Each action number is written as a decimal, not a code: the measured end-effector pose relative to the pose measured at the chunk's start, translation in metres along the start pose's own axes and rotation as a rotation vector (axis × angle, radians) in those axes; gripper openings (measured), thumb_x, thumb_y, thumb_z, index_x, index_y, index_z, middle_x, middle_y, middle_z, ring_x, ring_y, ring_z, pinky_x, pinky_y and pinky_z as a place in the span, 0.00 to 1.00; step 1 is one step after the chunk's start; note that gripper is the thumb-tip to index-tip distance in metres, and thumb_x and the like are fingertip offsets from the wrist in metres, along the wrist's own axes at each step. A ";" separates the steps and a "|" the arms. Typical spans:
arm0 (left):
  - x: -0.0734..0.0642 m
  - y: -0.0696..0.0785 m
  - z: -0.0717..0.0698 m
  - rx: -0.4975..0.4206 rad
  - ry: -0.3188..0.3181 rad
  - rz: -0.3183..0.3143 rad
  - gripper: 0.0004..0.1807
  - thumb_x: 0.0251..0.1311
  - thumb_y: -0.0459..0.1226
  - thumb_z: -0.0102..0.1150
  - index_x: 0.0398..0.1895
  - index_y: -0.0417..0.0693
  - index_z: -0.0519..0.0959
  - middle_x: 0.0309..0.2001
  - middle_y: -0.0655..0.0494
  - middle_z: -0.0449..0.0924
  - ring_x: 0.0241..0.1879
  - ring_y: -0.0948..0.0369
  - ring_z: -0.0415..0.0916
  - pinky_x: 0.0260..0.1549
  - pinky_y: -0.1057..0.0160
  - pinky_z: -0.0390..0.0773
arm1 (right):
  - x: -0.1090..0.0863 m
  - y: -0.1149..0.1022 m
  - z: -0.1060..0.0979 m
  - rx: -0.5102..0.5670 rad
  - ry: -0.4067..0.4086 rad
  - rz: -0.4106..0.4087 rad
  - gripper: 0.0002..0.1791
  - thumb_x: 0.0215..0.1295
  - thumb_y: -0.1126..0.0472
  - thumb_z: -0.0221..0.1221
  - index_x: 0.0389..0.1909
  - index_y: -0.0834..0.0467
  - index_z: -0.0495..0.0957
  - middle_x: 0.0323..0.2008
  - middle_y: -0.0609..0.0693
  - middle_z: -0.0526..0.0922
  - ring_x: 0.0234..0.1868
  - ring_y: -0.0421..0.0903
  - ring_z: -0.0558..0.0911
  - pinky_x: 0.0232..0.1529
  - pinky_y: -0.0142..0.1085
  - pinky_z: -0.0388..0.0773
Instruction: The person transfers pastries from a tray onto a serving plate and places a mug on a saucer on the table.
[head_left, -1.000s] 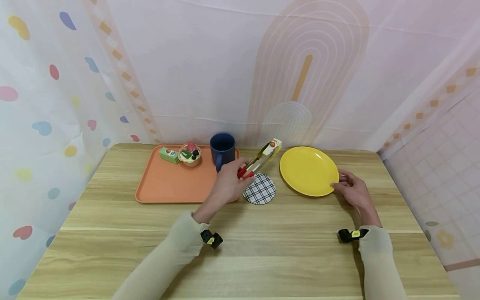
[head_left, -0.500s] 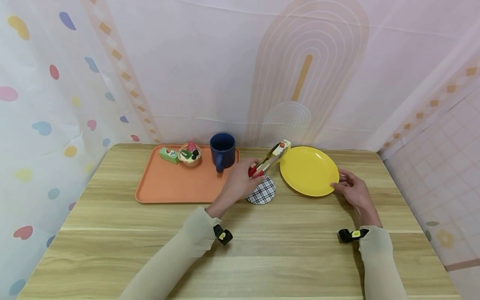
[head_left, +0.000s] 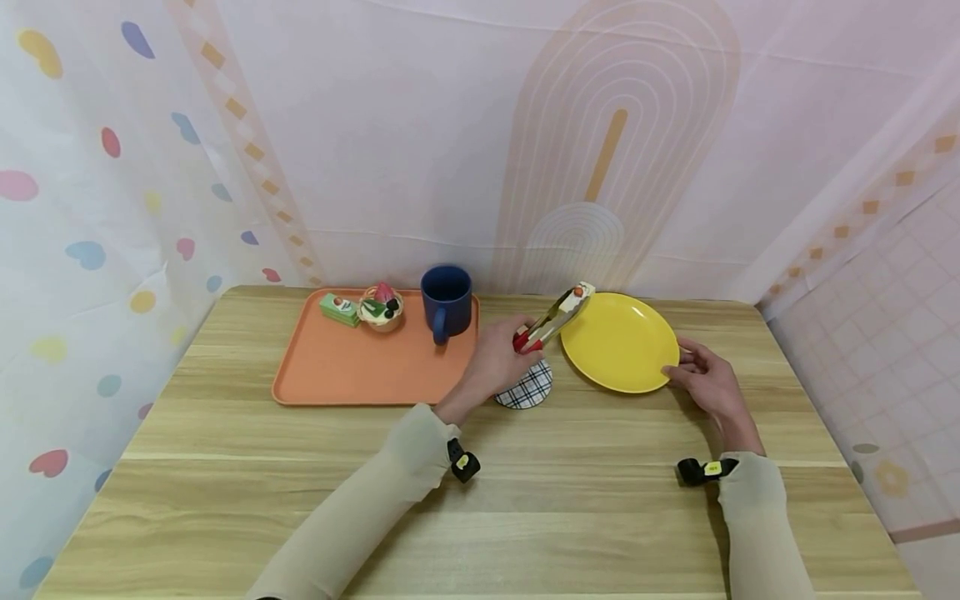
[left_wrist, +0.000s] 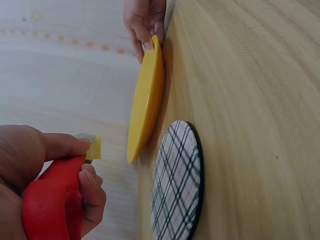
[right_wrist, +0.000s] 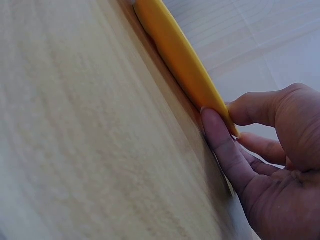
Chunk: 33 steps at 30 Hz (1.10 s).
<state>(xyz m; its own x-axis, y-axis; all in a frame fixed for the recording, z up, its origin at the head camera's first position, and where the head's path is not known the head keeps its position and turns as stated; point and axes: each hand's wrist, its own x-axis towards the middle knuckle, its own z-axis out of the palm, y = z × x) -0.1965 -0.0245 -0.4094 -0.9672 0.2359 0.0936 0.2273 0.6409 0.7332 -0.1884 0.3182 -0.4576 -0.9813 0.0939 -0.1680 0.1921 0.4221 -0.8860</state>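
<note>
Left grip (head_left: 501, 353) squeezes tongs (head_left: 558, 323) holding cake (head_left: 577, 299) near mid-frame; right grip (head_left: 707, 380) pinches the plate (head_left: 626, 350). Best squeeze evenly, lower gently.

Yellow label (head_left: 462, 462) up on the left wrist's black camera (head_left: 467, 472), dark marks across it, too small to read! Over to the right wrist's black camera (head_left: 688, 472), and there's a second yellow sticker (head_left: 712, 468), marked as well, but those characters blur together too. So, two labels in sight, and not one legible word or number!
</note>
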 end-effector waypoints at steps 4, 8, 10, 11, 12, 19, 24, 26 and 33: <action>0.003 0.000 0.006 -0.018 -0.008 -0.004 0.21 0.62 0.38 0.71 0.57 0.47 0.78 0.29 0.51 0.73 0.26 0.58 0.68 0.21 0.66 0.65 | 0.001 0.000 -0.001 0.002 -0.002 -0.001 0.38 0.70 0.62 0.63 0.78 0.61 0.59 0.57 0.56 0.76 0.40 0.27 0.80 0.44 0.26 0.83; 0.006 0.002 0.011 -0.014 -0.015 -0.005 0.18 0.62 0.37 0.71 0.53 0.47 0.79 0.30 0.51 0.75 0.26 0.58 0.69 0.22 0.66 0.66 | 0.001 0.000 -0.001 0.000 -0.003 0.000 0.38 0.70 0.62 0.63 0.78 0.60 0.59 0.58 0.57 0.75 0.40 0.27 0.80 0.44 0.26 0.83; 0.008 0.002 0.013 -0.008 -0.022 -0.001 0.18 0.62 0.37 0.70 0.54 0.46 0.79 0.31 0.51 0.75 0.27 0.58 0.69 0.22 0.66 0.66 | 0.001 0.000 -0.001 -0.001 -0.004 0.003 0.38 0.71 0.61 0.63 0.78 0.60 0.59 0.59 0.58 0.75 0.40 0.27 0.80 0.44 0.25 0.82; 0.009 0.002 0.014 -0.008 -0.026 -0.001 0.19 0.62 0.37 0.70 0.54 0.45 0.78 0.32 0.51 0.76 0.27 0.58 0.69 0.23 0.66 0.66 | 0.001 0.000 -0.001 -0.001 -0.004 0.003 0.38 0.71 0.61 0.63 0.78 0.60 0.59 0.59 0.58 0.75 0.40 0.27 0.80 0.44 0.25 0.82; 0.010 0.002 0.016 -0.008 -0.032 -0.001 0.19 0.62 0.36 0.70 0.55 0.45 0.78 0.32 0.51 0.75 0.27 0.58 0.69 0.23 0.66 0.66 | 0.001 0.000 -0.001 -0.002 -0.004 0.005 0.38 0.71 0.61 0.63 0.78 0.60 0.59 0.59 0.57 0.75 0.40 0.27 0.80 0.44 0.25 0.82; 0.018 0.003 0.023 -0.002 -0.050 -0.019 0.20 0.63 0.38 0.69 0.56 0.46 0.78 0.30 0.51 0.76 0.25 0.60 0.69 0.22 0.67 0.67 | 0.001 0.001 -0.001 0.003 0.000 -0.006 0.38 0.70 0.62 0.63 0.78 0.60 0.60 0.58 0.57 0.75 0.40 0.27 0.80 0.44 0.25 0.83; 0.023 0.004 0.028 0.023 -0.065 -0.039 0.21 0.64 0.39 0.69 0.59 0.48 0.77 0.35 0.52 0.77 0.30 0.58 0.71 0.26 0.66 0.68 | 0.002 0.002 -0.002 0.005 0.001 -0.007 0.38 0.70 0.62 0.63 0.78 0.60 0.60 0.57 0.55 0.76 0.40 0.26 0.80 0.44 0.26 0.83; 0.025 0.004 0.029 0.027 -0.074 -0.049 0.22 0.64 0.39 0.69 0.60 0.48 0.77 0.37 0.52 0.78 0.32 0.58 0.71 0.27 0.65 0.68 | 0.002 0.002 -0.002 0.006 0.000 -0.005 0.38 0.71 0.62 0.63 0.78 0.60 0.60 0.56 0.55 0.76 0.40 0.26 0.80 0.44 0.26 0.83; 0.030 0.004 0.035 0.019 -0.087 -0.048 0.22 0.65 0.38 0.67 0.60 0.47 0.77 0.34 0.51 0.77 0.27 0.59 0.69 0.24 0.66 0.68 | 0.001 0.002 -0.001 0.009 -0.004 -0.001 0.38 0.71 0.62 0.63 0.78 0.60 0.59 0.60 0.59 0.74 0.41 0.27 0.80 0.44 0.26 0.83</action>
<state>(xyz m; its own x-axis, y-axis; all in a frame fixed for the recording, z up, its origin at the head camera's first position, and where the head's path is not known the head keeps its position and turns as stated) -0.2204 0.0102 -0.4273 -0.9639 0.2664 -0.0008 0.1837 0.6667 0.7224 -0.1895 0.3203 -0.4586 -0.9815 0.0903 -0.1687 0.1911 0.4138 -0.8901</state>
